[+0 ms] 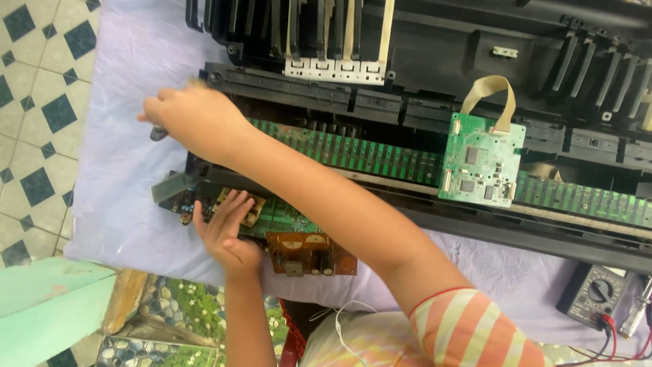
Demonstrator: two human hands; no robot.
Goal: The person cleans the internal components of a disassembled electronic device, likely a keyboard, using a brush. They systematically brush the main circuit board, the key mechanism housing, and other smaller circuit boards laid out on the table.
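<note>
An opened electronic keyboard (435,61) lies on a pale lilac cloth (122,197), its black shell and long green circuit strip (380,158) exposed. My right hand (193,117) reaches across to the keyboard's left end. It is closed around a small tool (157,134), of which only a dark grey end shows below the fist. My left hand (223,228) rests flat, fingers spread, on the green circuit board (285,217) at the near left corner, touching a tan part there. A brown board (309,253) sits just right of that hand.
A small green circuit board (482,160) with a beige ribbon cable (485,92) lies on the chassis at the right. A dark multimeter (594,295) with red and black leads sits bottom right. Tiled floor (41,102) is at the left, a teal ledge (47,295) at bottom left.
</note>
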